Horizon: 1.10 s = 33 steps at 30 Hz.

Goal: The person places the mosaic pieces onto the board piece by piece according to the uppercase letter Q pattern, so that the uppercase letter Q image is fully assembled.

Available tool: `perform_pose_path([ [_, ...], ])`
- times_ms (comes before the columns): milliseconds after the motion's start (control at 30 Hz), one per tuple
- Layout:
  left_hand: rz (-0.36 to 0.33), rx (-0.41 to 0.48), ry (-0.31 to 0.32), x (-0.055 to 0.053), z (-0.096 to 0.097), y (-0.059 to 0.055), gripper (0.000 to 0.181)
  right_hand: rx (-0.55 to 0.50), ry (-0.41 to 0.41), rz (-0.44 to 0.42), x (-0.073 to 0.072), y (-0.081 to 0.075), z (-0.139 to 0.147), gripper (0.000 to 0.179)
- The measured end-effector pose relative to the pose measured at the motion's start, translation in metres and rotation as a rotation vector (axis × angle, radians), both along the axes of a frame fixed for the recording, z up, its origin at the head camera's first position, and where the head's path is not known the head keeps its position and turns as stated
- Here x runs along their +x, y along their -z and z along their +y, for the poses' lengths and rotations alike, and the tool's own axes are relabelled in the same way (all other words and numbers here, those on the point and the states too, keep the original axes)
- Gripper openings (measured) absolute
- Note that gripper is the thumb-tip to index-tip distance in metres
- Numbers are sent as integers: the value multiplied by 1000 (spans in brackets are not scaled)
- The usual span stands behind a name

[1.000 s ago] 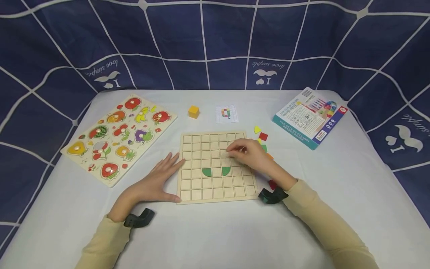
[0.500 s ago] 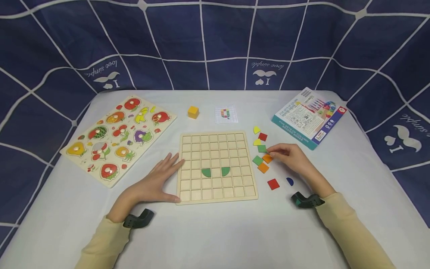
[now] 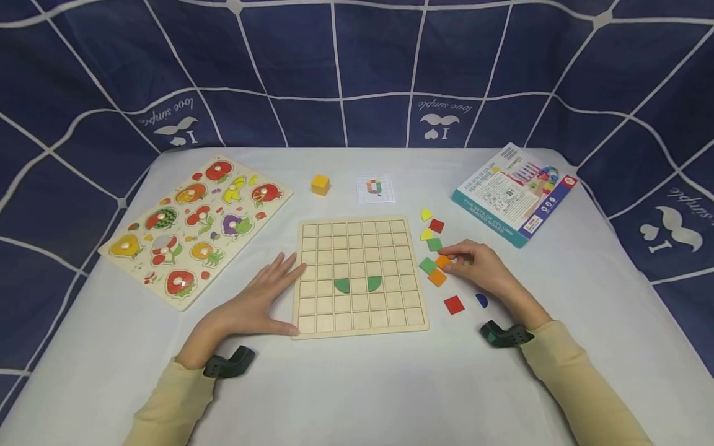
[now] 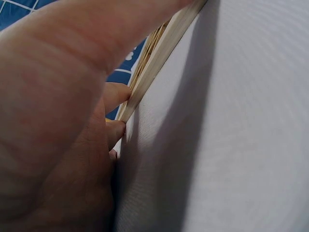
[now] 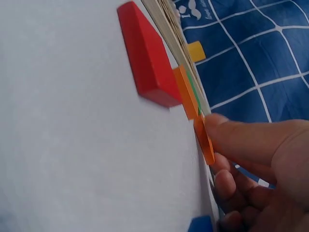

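My left hand [image 3: 259, 303] lies spread at the left edge of a wooden grid board [image 3: 357, 323], thumb and fingertips on its frame. In the left wrist view the thumb [image 4: 63, 63] reaches over to the board's side. Two green quarter-round tiles [image 3: 374, 284] lie in the grid. Right of the board, my right hand [image 3: 480, 269] pinches an orange square tile [image 3: 443, 261] between thumb and fingers; the right wrist view shows the thumb against this orange tile [image 5: 203, 140]. Close by lie a second orange tile [image 3: 437, 278] and two green square tiles [image 3: 427, 266].
Red tiles [image 3: 454, 305], yellow tiles [image 3: 426, 215] and a blue half-round tile [image 3: 481, 301] lie to the right. Behind the board are a yellow cube [image 3: 320, 185] and a pattern card [image 3: 375, 188]. A fruit puzzle [image 3: 195, 232] lies left, a box [image 3: 513, 195] back right.
My right hand has moved right from over the board to the loose tiles, then closed in on the orange tile. The left hand and the green quarter-rounds have stayed put.
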<state>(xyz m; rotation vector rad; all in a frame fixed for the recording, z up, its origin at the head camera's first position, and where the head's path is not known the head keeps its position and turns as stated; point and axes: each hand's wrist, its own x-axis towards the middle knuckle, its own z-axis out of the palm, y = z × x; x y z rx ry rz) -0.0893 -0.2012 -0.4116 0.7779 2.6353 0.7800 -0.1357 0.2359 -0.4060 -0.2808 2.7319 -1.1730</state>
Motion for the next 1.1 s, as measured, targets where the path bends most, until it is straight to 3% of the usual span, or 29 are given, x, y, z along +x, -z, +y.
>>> perform_pose_path([
  [300, 1, 0, -1, -1, 0, 0, 118, 56, -13, 99, 0, 3, -4, 31],
  [767, -2, 2, 1, -1, -1, 2, 118, 50, -17, 143, -1, 5, -3, 25],
  [967, -6, -8, 1, -1, -1, 2, 117, 33, 4, 127, -2, 4, 1, 18],
  [1100, -10, -6, -1, 0, 0, 1, 117, -43, 6, 67, -3, -4, 4, 9],
])
